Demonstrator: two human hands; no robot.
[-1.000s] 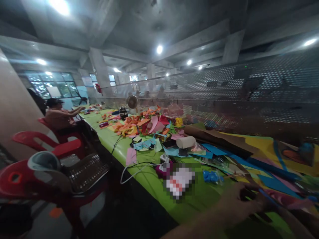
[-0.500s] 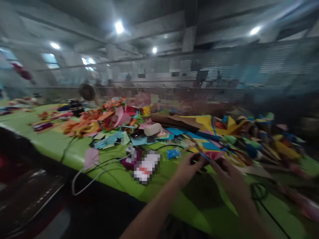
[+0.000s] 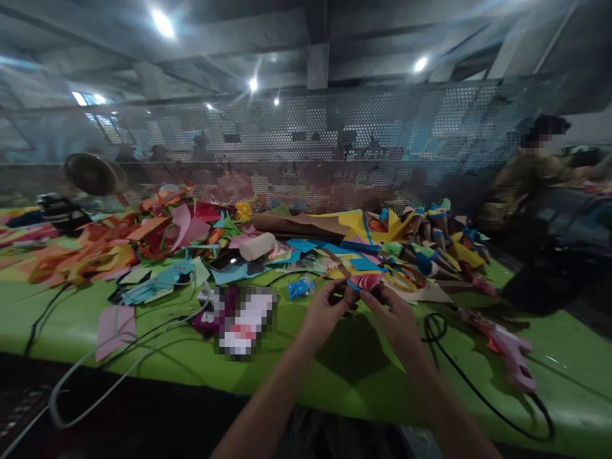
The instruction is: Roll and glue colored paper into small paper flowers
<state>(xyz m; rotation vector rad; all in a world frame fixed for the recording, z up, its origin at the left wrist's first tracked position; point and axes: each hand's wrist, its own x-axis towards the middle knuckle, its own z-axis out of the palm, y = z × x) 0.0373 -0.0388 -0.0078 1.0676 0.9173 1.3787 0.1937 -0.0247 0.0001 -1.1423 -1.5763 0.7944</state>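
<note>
Both hands are together above the green table [image 3: 306,376], closed on one small craft piece [image 3: 367,280] with a striped pink part and a narrow blue strip. My left hand [image 3: 327,312] pinches it at the blue strip, beside a brown strip [image 3: 337,261]. On its other side, my right hand [image 3: 392,312] grips the pink part. Fingers hide much of the piece, so its exact kind is unclear. Left of my hands lies a small clear bag of blue bits [image 3: 301,288]. Scissors with red and yellow handles [image 3: 408,277] lie just beyond my right hand.
A pink glue gun [image 3: 511,357] with a black cord lies at right. A blurred-out phone [image 3: 248,322], a power strip [image 3: 208,319] and a white cable [image 3: 90,363] are at left. Colored sheets [image 3: 172,229] pile up behind. Another person [image 3: 521,172] is at far right.
The view has swung right, so things appear farther left and the glue gun and another person now show clearly. Both hands still hold the pink and blue piece.
</note>
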